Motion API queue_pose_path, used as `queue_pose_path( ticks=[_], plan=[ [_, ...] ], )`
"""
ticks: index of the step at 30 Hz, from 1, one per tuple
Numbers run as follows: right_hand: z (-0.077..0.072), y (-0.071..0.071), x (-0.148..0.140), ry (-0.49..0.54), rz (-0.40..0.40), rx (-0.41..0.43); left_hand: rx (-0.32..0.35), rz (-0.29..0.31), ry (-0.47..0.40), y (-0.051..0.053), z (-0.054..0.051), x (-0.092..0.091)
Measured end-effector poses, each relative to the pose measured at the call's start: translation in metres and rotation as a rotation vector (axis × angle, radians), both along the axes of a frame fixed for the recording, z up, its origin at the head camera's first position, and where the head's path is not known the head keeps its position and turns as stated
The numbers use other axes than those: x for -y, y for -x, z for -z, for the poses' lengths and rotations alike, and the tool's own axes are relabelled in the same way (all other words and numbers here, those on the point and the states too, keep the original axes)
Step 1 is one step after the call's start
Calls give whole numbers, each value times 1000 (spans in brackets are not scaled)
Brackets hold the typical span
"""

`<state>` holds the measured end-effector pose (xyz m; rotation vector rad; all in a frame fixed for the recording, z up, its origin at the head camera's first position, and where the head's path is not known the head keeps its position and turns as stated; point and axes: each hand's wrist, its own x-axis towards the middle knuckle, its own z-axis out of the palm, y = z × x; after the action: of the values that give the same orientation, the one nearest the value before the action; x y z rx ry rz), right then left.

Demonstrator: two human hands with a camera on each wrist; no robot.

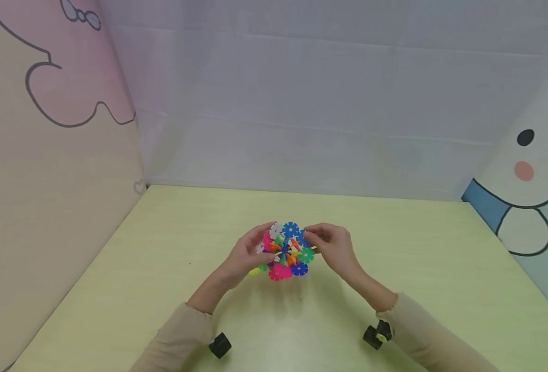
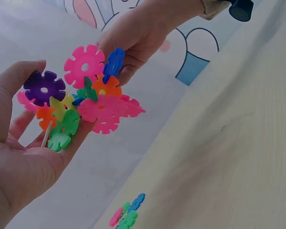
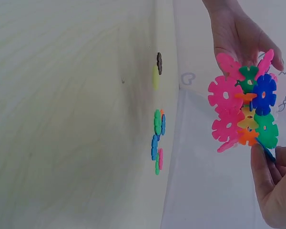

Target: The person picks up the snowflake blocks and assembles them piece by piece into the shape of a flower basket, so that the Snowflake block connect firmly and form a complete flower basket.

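Your left hand (image 1: 247,253) grips between its fingers (image 2: 20,74) a cluster (image 1: 283,253) of flat plastic discs, notched like flowers; your right hand (image 1: 334,245) pinches a blue disc (image 3: 266,151) at the cluster's edge. Below your fingers, more discs (image 3: 157,122) lie on the grained table (image 1: 418,248).

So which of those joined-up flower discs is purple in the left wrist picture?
The disc at the upper left of the cluster, beside a fingertip of the left hand. The others showing there are pink, orange, yellow, green or blue.
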<state>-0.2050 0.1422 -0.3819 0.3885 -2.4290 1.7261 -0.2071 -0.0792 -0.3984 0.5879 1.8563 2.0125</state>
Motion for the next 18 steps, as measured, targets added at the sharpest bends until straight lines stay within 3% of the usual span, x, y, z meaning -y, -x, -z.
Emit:
queue_pose_path(
  ticks=[3,7,13,18],
  plan=[
    [-1,-3,0,20,16,7,13,-31,-20,0,1,-1],
    [-1,-5,1,40,22,4,19,-31,-33,0,2,-2],
    [-2,-2,-1,33,9,-26,-4,-36,-72,-1,1,-5],
    [-4,1,-4,7,-16,6,-34,-36,-85,-3,-1,-7]
  ],
)
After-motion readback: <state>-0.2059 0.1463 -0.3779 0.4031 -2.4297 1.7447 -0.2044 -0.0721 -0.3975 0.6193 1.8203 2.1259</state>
